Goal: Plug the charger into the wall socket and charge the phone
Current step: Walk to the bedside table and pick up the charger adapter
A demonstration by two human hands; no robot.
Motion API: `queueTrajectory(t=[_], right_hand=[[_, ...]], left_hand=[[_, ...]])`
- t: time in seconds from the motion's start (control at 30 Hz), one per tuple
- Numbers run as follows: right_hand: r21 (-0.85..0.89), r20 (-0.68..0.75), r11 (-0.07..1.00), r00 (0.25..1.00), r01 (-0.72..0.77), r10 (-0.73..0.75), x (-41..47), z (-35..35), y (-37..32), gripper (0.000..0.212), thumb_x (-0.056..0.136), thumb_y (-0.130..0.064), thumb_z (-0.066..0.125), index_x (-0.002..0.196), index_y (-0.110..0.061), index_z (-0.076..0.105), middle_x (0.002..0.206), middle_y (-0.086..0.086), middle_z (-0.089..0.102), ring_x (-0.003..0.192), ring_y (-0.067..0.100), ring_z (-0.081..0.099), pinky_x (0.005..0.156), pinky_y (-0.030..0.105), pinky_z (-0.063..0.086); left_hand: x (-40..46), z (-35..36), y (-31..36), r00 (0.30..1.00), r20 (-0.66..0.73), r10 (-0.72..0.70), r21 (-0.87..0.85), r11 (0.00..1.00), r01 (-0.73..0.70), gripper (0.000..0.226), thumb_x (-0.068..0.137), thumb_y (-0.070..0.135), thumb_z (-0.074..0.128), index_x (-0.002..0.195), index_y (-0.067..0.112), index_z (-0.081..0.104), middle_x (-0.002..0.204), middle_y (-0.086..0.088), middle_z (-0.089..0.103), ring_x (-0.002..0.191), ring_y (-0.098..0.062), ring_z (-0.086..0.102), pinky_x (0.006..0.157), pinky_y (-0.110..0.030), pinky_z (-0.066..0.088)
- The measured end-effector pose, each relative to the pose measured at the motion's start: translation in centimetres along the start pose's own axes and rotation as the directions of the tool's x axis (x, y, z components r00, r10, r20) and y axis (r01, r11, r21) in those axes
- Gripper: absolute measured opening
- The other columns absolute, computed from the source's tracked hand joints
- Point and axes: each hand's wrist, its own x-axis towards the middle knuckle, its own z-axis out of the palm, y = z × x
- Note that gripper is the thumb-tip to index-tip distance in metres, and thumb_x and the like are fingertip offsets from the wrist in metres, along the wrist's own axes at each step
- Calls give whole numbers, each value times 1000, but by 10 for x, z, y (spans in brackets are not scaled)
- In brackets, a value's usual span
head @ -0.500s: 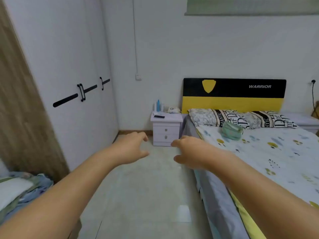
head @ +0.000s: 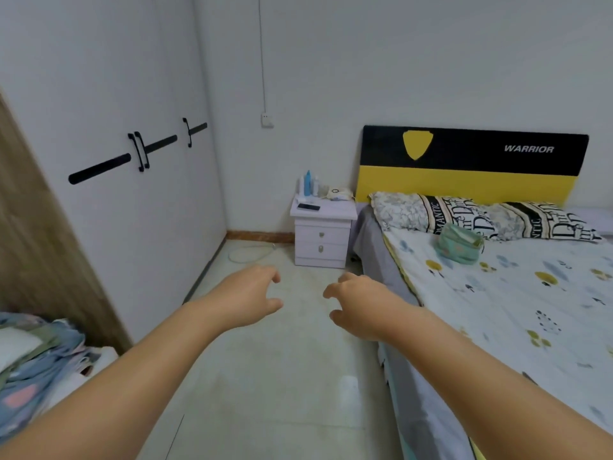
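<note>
Both arms out front, over bare floor. Left hand [head: 247, 295] empty, fingers loosely curled, thumb apart. Right hand [head: 360, 305] empty too, same loose claw, just beside bed edge [head: 381, 260]. Phone [head: 308, 206] dark, flat on white nightstand [head: 323, 235], well beyond both hands, between them. Wall socket [head: 266, 120] higher up, above left hand. White cable [head: 248, 252] looped on floor just past left fingertips; charger itself, cannot tell.

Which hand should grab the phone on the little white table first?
Probably the left hand. Both hands are empty and far off, but the phone lies on the nightstand's left side, more in line with it; the right hand hangs nearer the bed.
</note>
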Motion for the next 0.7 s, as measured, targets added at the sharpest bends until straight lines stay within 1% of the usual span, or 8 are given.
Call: queueTrajectory(t=[0.1,0.23,0.33,0.57,0.7], right_hand=[[-1,-1,1000,1000,1,-1,26,2,28,42,92,-24,47,134,-21,45,132,12,48,116,35,49,89,41,45],[-7,13,1000,1000,-11,11,60,7,60,37,91,-21,46,127,-16,50,129,13,50,113,35,50,88,42,46],[-3,25,1000,1000,-13,13,84,8,76,36,91,-21,46,127,-16,50,129,13,50,114,34,49,87,41,45],[14,59,1000,998,3,-4,153,10,95,41,93,-25,45,134,-24,46,133,10,48,117,32,47,91,39,43],[15,70,1000,997,-23,22,205,5,98,42,93,-24,45,135,-24,46,134,10,47,118,32,46,93,40,43]], left_hand=[[34,5,7,1000,-4,-19,14,1000,19,44,84,36,55,124,20,44,130,-4,50,109,-23,53,86,-32,42],[71,17,17,999,-24,-26,-3,1000,26,46,84,35,55,125,20,42,131,-4,49,108,-23,54,88,-33,43],[96,22,18,999,-24,-30,-20,999,30,48,84,34,55,127,21,40,133,-3,47,109,-23,53,88,-32,42],[166,20,0,999,8,-41,-32,999,41,50,85,33,55,130,19,38,135,-6,45,113,-26,51,93,-36,43],[216,14,-25,999,26,-25,-25,999,26,49,85,34,54,130,20,38,134,-5,46,112,-26,52,91,-34,42]])
